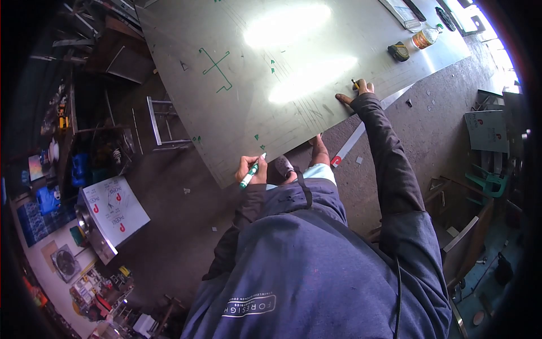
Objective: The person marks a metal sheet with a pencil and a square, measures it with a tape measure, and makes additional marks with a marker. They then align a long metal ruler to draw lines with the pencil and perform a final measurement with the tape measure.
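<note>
My left hand (248,170) grips a green-and-white marker (249,175) at the near edge of a large metal sheet (186,107). The marker's white end points up toward small green letters drawn on the sheet. Farther right, my right hand (357,95) rests on the sheet near its edge, thumb stretched to the left. A short yellow-and-black pencil-like thing (355,84) sticks out between its fingers. Green line drawings (216,69) and thin dark lines run across the sheet.
On the sheet lie a tape measure (398,52) and a plastic bottle (427,37) with an orange label. A metal strip (350,143) juts out below the edge. A metal frame (164,121) stands left; a boxy unit (116,210) and a green stool (489,182) are farther out.
</note>
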The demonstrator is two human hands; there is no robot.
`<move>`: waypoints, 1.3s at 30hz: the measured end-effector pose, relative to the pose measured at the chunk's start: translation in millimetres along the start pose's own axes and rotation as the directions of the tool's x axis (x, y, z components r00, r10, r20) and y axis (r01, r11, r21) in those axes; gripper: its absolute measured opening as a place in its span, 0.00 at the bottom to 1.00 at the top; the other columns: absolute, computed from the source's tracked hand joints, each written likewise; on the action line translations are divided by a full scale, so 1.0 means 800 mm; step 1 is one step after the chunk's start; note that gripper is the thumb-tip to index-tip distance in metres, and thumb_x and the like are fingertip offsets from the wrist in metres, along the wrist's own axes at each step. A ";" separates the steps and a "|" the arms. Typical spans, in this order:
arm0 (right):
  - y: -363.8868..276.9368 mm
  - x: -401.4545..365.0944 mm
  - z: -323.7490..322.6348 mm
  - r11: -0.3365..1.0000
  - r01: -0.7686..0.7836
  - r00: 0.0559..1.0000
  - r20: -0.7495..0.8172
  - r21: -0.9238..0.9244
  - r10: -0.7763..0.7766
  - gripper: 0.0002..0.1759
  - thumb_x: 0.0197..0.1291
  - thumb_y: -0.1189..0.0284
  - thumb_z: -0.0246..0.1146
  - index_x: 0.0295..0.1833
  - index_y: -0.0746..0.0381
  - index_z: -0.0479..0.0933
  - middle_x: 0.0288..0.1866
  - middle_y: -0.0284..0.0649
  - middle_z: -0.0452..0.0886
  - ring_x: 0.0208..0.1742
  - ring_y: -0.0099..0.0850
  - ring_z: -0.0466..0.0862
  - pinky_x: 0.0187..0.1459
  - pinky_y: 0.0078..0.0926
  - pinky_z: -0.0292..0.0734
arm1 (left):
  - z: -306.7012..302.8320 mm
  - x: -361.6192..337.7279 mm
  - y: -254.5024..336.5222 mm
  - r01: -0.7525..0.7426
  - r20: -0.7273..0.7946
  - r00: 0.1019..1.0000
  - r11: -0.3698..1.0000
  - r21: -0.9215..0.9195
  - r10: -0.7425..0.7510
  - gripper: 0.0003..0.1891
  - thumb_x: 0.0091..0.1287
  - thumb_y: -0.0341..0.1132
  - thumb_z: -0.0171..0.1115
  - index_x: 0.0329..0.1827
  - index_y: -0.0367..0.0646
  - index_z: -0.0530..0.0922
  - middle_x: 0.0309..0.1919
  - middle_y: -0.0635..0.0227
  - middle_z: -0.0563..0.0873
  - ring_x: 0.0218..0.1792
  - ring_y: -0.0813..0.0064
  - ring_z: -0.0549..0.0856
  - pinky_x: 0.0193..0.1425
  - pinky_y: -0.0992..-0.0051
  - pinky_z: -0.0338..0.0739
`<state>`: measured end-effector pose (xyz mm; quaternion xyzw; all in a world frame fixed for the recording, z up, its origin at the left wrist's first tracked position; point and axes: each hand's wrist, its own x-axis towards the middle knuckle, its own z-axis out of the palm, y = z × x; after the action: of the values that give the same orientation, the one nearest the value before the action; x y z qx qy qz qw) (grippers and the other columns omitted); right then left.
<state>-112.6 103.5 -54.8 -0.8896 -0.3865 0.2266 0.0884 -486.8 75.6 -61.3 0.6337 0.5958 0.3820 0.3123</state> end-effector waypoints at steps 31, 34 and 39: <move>0.001 0.002 0.001 1.000 0.002 1.000 -0.012 -0.006 -0.002 0.52 0.32 0.39 0.73 0.58 0.66 0.68 0.52 0.56 0.70 0.50 0.50 0.79 0.50 0.40 0.77 | 0.011 0.006 0.006 -0.023 0.096 0.995 0.999 -0.029 0.025 0.11 0.58 0.36 0.66 0.27 0.40 0.73 0.18 0.69 0.79 0.20 0.80 0.78 0.25 0.77 0.72; 0.004 0.005 0.004 1.000 0.013 1.000 -0.021 -0.008 -0.013 0.52 0.33 0.40 0.73 0.58 0.66 0.67 0.52 0.56 0.70 0.51 0.51 0.79 0.50 0.41 0.77 | 0.012 0.005 -0.021 0.115 0.108 0.991 0.935 -0.336 -0.083 0.10 0.61 0.34 0.63 0.30 0.40 0.71 0.19 0.71 0.77 0.21 0.82 0.75 0.27 0.80 0.70; 0.022 0.010 0.014 0.995 0.084 0.993 -0.092 0.048 -0.080 0.38 0.45 0.50 0.69 0.56 0.63 0.68 0.51 0.57 0.70 0.50 0.53 0.78 0.49 0.42 0.76 | -0.031 0.014 -0.020 0.374 0.174 0.920 0.651 -0.660 -0.352 0.06 0.64 0.30 0.59 0.36 0.40 0.70 0.20 0.70 0.75 0.21 0.82 0.74 0.27 0.83 0.69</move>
<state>-101.4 97.0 -73.5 -0.8797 -0.4124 0.1924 0.1377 -516.2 87.2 -61.1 0.3480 0.5229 0.4936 0.6015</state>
